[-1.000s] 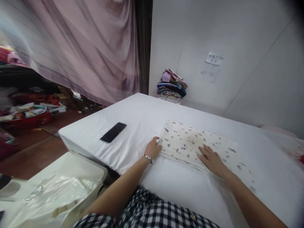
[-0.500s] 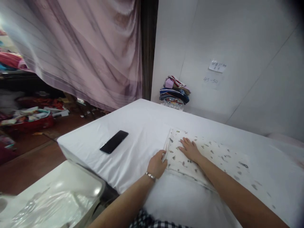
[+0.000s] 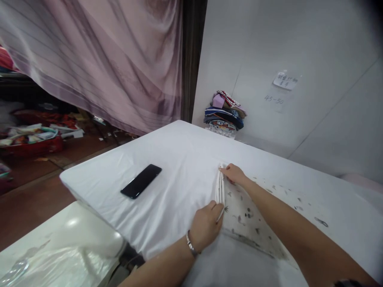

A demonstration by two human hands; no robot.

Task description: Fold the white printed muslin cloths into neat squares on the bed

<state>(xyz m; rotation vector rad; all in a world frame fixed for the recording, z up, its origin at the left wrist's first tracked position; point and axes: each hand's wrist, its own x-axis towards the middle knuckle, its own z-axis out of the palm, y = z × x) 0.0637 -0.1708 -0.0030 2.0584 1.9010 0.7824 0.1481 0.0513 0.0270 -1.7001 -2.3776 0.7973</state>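
A folded white cloth (image 3: pixel 239 209) with small printed leaf-like figures lies on the white-covered table, its layered left edge lifted a little. My left hand (image 3: pixel 208 223), with a silver bracelet at the wrist, is closed on the near end of that edge. At the far end of the same edge, my right hand (image 3: pixel 235 174) pinches the layers between thumb and fingers. The cloth stretches away to the right, partly hidden under my right forearm.
A black phone (image 3: pixel 142 181) lies on the white table cover (image 3: pixel 176 147), left of the cloth. Folded clothes (image 3: pixel 224 113) are stacked by the wall. Clear plastic (image 3: pixel 66 265) covers a pale surface at lower left. A pink curtain (image 3: pixel 119 59) hangs behind.
My right hand, earlier flat on the cloth, has moved to its left edge and now grips it. My left hand keeps hold, and the edge is raised. The view has shifted slightly.
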